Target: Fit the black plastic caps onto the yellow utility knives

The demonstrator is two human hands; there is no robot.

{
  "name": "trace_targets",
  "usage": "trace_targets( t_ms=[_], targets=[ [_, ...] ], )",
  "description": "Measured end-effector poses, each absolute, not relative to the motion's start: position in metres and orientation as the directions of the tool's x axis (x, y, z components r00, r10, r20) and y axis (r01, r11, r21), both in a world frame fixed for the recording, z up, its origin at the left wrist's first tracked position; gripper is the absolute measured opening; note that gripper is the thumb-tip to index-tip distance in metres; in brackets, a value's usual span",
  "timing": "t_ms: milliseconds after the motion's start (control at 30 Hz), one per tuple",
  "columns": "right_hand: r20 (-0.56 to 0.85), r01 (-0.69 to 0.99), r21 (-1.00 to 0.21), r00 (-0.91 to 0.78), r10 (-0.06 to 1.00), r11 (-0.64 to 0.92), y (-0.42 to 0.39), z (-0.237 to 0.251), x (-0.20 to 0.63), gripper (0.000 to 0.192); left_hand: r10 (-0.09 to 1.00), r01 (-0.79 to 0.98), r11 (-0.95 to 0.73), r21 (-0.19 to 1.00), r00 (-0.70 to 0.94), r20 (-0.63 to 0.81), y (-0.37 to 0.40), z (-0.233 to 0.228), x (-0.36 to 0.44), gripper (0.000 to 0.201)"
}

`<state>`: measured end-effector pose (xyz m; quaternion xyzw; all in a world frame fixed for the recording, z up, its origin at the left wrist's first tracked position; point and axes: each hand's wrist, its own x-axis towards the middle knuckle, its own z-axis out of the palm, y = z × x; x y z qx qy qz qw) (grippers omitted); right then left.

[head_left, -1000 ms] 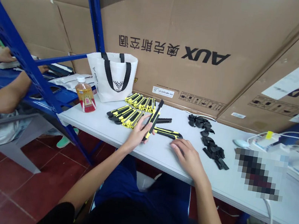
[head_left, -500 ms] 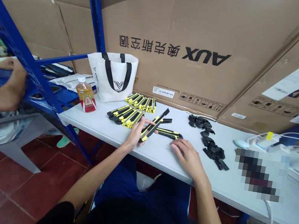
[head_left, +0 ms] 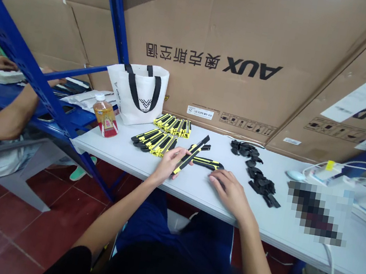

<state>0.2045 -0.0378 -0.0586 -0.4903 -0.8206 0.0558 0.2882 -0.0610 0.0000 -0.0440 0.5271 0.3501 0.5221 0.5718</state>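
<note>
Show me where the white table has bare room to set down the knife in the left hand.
Bare white table lies between the amber drink bottle and the yellow-and-black utility knife stacks, also along the near edge beside the right hand. It is crowded around the left hand, the held knife and the black plastic parts.

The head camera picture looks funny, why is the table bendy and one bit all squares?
In the head view the wide lens bows straight lines, so the table edge and the blue shelf post lean and curve. A patch on the right is blurred into blocks on purpose. Light is soft and even, with no strong glare or shadows; the held knife is sharp.
</note>
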Motion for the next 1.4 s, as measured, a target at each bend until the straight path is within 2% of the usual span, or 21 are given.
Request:
trace_targets(
  t_ms=[333,633,900,1200,1300,1400],
  targets=[
    [0.423,0.774,-0.359,-0.363,0.830,0.521,-0.036,-0.061,0.205,0.029,0.961,-0.184,-0.115,0.976,0.227,0.156,0.002,-0.046,-0.062,0.044],
    [0.411,0.777,-0.368,-0.358,0.838,0.512,-0.037,-0.062,0.206,0.029,0.979,-0.279,-0.096,0.956,0.146,0.141,0.005,-0.049,-0.061,0.047],
    [0.416,0.791,-0.346,-0.353,0.838,0.505,-0.037,-0.061,0.206,0.027,0.993,-0.322,-0.041,0.946,0.089,0.074,0.002,-0.044,-0.059,0.064],
    [0.416,0.784,-0.360,-0.351,0.839,0.506,-0.037,-0.061,0.205,0.027,0.996,-0.330,-0.037,0.943,0.068,0.063,0.001,-0.043,-0.058,0.073],
    [0.414,0.777,-0.371,-0.352,0.839,0.509,-0.037,-0.062,0.205,0.028,0.994,-0.334,-0.043,0.942,0.077,0.072,0.004,-0.047,-0.059,0.068],
    [0.408,0.772,-0.377,-0.358,0.840,0.512,-0.036,-0.063,0.206,0.029,0.991,-0.370,-0.094,0.924,0.054,0.122,0.008,-0.052,-0.059,0.044]
  ],
)
